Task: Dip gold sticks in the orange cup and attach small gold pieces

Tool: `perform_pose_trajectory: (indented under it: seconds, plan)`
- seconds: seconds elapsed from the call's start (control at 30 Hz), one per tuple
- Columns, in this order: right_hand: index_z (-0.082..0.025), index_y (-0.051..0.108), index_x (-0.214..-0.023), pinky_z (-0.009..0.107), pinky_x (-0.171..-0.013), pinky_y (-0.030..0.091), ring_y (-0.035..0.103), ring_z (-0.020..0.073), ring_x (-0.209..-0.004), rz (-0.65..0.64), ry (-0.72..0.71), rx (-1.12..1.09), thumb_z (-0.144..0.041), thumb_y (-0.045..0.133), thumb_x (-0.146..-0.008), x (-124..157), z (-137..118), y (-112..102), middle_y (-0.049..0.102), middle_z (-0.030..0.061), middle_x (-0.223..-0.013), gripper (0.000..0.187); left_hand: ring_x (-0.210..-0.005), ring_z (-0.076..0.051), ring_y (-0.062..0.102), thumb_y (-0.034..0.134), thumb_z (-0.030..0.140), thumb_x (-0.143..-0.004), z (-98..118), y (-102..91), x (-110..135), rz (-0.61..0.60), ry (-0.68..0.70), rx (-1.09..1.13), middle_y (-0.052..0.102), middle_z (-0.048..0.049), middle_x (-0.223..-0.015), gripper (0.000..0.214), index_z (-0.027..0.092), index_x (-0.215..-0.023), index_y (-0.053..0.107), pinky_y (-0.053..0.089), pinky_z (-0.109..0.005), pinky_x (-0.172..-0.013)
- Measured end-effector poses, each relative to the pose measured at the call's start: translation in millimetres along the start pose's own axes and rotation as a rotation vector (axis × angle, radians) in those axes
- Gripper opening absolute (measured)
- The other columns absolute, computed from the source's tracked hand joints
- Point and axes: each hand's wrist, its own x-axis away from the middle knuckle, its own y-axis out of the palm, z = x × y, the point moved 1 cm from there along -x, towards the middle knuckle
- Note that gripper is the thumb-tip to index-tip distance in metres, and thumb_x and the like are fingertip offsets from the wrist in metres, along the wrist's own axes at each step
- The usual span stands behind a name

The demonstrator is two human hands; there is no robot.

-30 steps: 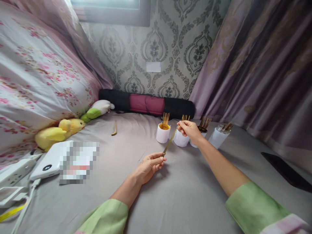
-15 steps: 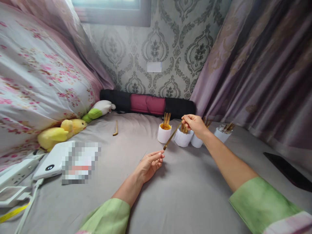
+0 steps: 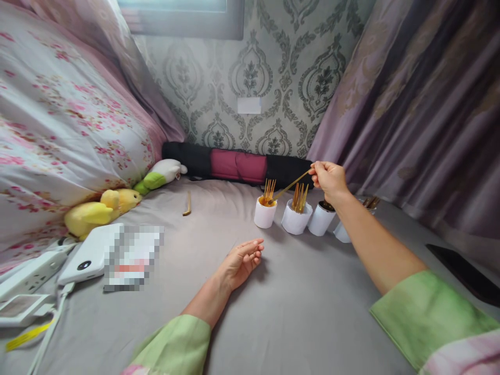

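Slim golden utensil [image 3: 294, 185], now off loose left fingers [image 3: 250, 245], tip at white cup [image 3: 265, 215], end tight between right fingers [image 3: 319, 175]

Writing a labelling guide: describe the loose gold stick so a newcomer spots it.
Find the long black-and-maroon roll at the back. In front of its left black end, a bent gold stick lies on the grey sheet. It lies alone, unlike the sticks in the white containers and the held stick.
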Motion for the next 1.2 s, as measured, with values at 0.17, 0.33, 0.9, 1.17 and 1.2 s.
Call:
perform_pose_trajectory:
  seconds: [0.17, 0.33, 0.9, 1.17, 1.2]
  plan:
    - [-0.015, 0.055, -0.071, 0.015, -0.033, 0.027, 0.040, 0.0037, -0.037, 0.034, -0.098, 0.079, -0.037, 0.054, -0.080, -11, 7, 3, 0.056, 0.0002, -0.057, 0.024, -0.062, -0.005, 0.054, 0.068, 0.016, -0.072, 0, -2.1, -1, -0.010, 0.007, -0.006, 0.060, -0.0049, -0.078, 0.025, 0.008, -0.095, 0.063, 0.046, -0.014, -0.055]
    - [-0.015, 0.057, -0.074, 0.017, -0.037, 0.032, 0.042, 0.0046, -0.038, 0.005, -0.218, 0.174, -0.041, 0.054, -0.078, -18, 16, 9, 0.060, 0.0013, -0.059, 0.026, -0.061, -0.005, 0.053, 0.067, 0.015, -0.072, 0, -2.6, -2, -0.023, 0.005, 0.008, 0.059, -0.0048, -0.077, 0.024, 0.008, -0.095, 0.063, 0.045, -0.014, -0.054]
    - [-0.015, 0.061, -0.076, 0.016, -0.041, 0.035, 0.047, 0.0051, -0.041, -0.186, -0.260, 0.280, -0.036, 0.052, -0.079, -19, 37, 33, 0.062, 0.0010, -0.062, 0.023, -0.061, -0.004, 0.053, 0.067, 0.015, -0.072, 0, -2.1, -2, -0.015, 0.001, 0.006, 0.060, -0.0043, -0.077, 0.024, 0.008, -0.095, 0.063, 0.045, -0.014, -0.053]
    - [-0.015, 0.060, -0.072, 0.016, -0.039, 0.033, 0.044, 0.0045, -0.039, -0.289, -0.221, 0.278, -0.030, 0.052, -0.078, -16, 47, 46, 0.060, -0.0003, -0.059, 0.019, -0.061, -0.005, 0.053, 0.067, 0.014, -0.073, 0, -1.8, -2, -0.016, -0.003, 0.011, 0.059, -0.0040, -0.078, 0.025, 0.007, -0.097, 0.062, 0.045, -0.015, -0.054]
    - [-0.015, 0.061, -0.073, 0.016, -0.039, 0.033, 0.045, 0.0045, -0.039, -0.302, -0.219, 0.286, -0.030, 0.051, -0.079, -16, 49, 47, 0.060, -0.0002, -0.059, 0.018, -0.061, -0.005, 0.053, 0.067, 0.014, -0.073, 0, -1.8, -2, -0.016, -0.003, 0.011, 0.059, -0.0040, -0.078, 0.025, 0.007, -0.097, 0.062, 0.045, -0.015, -0.054]
